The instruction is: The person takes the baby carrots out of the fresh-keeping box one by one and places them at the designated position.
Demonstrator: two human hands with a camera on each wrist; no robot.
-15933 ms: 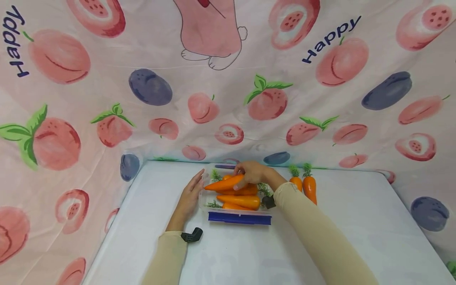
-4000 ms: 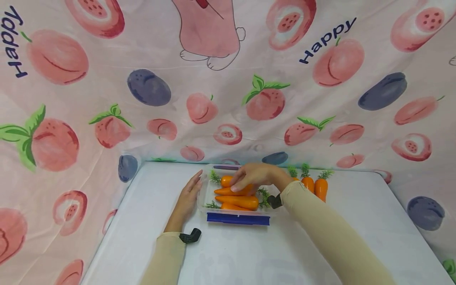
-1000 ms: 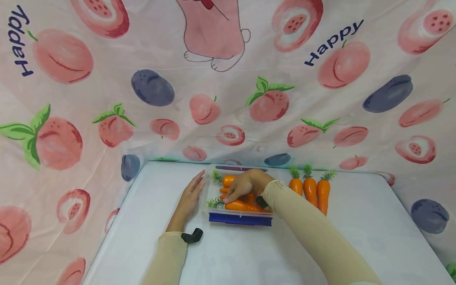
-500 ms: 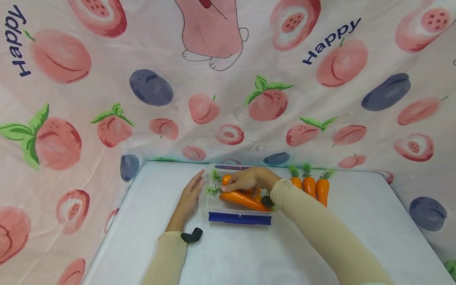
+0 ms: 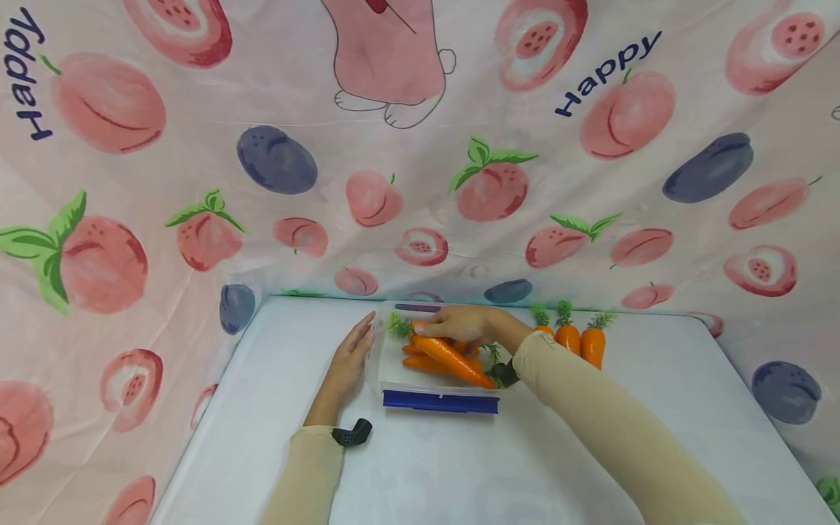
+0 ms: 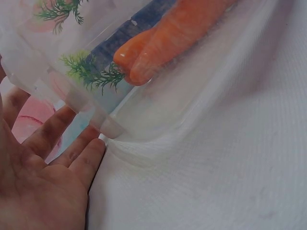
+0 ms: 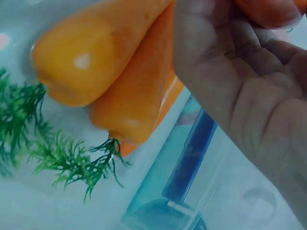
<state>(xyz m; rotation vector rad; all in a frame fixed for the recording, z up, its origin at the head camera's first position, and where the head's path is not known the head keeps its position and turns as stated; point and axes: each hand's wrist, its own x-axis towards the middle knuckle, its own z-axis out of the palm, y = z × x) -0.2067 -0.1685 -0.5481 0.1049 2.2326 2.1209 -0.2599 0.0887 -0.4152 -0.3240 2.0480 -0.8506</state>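
Observation:
A clear plastic box [image 5: 375, 368] with a blue front clip [image 5: 440, 402] holds several orange toy carrots [image 5: 420, 362]. My right hand [image 5: 462, 324] grips one carrot [image 5: 457, 362] near its leafy end, inside the box. That carrot slants across the others, leaves at the back left, tip at the front right. In the right wrist view, two orange carrots [image 7: 86, 52] lie beside the curled right hand [image 7: 268, 100], their green leaves toward the camera. My left hand [image 5: 349, 361] rests with straight fingers along the box's left side; the left wrist view shows its fingers [image 6: 88, 163] at the wall.
Three more carrots [image 5: 593, 346] lie side by side on the white table [image 5: 459, 467], right of the box and partly behind the right sleeve. A fruit-print cloth [image 5: 420, 182] hangs behind the table and at its sides.
Within the last second, my right hand has moved the front carrot toward the back of the box. The loose carrots on the right were two long before. My left hand has stayed put.

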